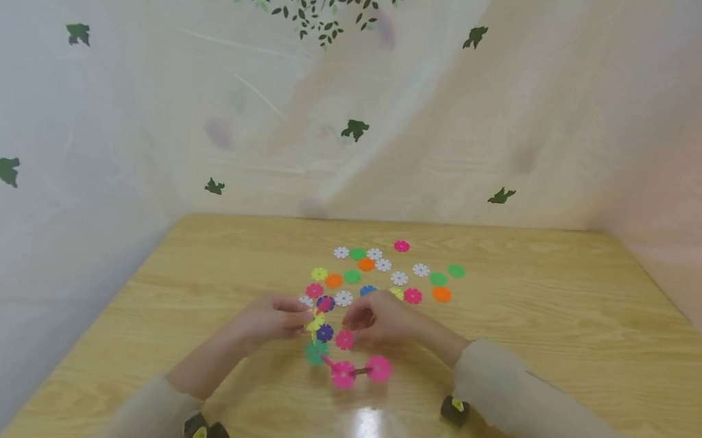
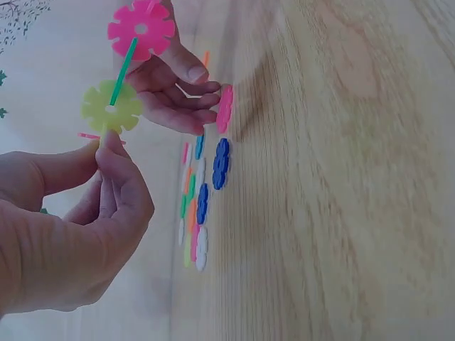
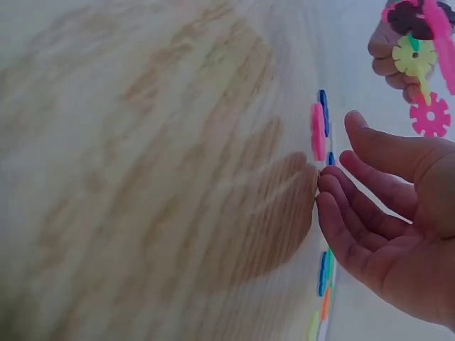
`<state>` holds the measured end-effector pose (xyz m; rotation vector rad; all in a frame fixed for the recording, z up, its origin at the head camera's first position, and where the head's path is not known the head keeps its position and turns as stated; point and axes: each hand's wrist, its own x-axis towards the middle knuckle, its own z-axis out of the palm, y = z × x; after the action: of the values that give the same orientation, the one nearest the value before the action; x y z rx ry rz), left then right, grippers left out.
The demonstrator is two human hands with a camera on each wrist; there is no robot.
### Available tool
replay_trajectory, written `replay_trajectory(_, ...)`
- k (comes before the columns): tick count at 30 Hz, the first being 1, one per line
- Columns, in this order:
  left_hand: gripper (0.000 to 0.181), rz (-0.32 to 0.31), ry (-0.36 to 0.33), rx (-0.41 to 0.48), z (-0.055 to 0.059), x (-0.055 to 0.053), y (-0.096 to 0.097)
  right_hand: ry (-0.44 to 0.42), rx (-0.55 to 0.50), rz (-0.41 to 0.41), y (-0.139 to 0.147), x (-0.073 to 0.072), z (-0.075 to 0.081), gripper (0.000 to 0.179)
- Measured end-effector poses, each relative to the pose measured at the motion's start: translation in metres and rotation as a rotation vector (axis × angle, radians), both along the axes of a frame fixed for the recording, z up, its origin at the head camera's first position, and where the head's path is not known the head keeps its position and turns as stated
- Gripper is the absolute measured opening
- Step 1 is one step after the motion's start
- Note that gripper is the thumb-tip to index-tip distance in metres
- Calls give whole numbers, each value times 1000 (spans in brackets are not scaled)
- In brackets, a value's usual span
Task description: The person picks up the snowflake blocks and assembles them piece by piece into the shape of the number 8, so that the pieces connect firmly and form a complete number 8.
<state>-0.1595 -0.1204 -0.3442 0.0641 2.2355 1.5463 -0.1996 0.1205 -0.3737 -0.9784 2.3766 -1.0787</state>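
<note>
My left hand [image 1: 269, 319] pinches a yellow notched plastic disc [image 2: 111, 106] between thumb and fingertips. That disc belongs to a chain of linked discs held above the table, with a teal disc [image 1: 317, 352] and pink discs [image 1: 343, 375] hanging toward me. Edge-on in the left wrist view, a green piece [image 2: 124, 71] joins the yellow disc to a pink one. My right hand [image 1: 386, 318] is low over the table, fingers loosely bent and thumb apart, holding nothing visible. Near its fingertips lies a loose pink disc [image 3: 318, 133]; whether they touch it I cannot tell.
Beyond the hands, loose discs in several colours lie scattered flat, among them a white disc [image 1: 398, 278] and an orange disc [image 1: 441, 294]. A dark blue disc [image 1: 325, 332] is between the hands. The wooden table [image 1: 508, 272] meets a leaf-patterned cloth [image 1: 269, 157].
</note>
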Motion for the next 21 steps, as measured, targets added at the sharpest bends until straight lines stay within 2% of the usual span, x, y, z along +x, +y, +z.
replay_trajectory(9, 33, -9, -25, 28, -5, 1, -4, 59, 158, -1, -16, 10, -1, 19)
replay_trajectory(14, 36, -8, -36, 40, -6, 0, -1, 25, 137, -27, -15, 9, -1, 17)
replay_trajectory(21, 35, -46, -46, 36, -6, -5, 3, 10, 65, -26, 2, 3, -5, 16)
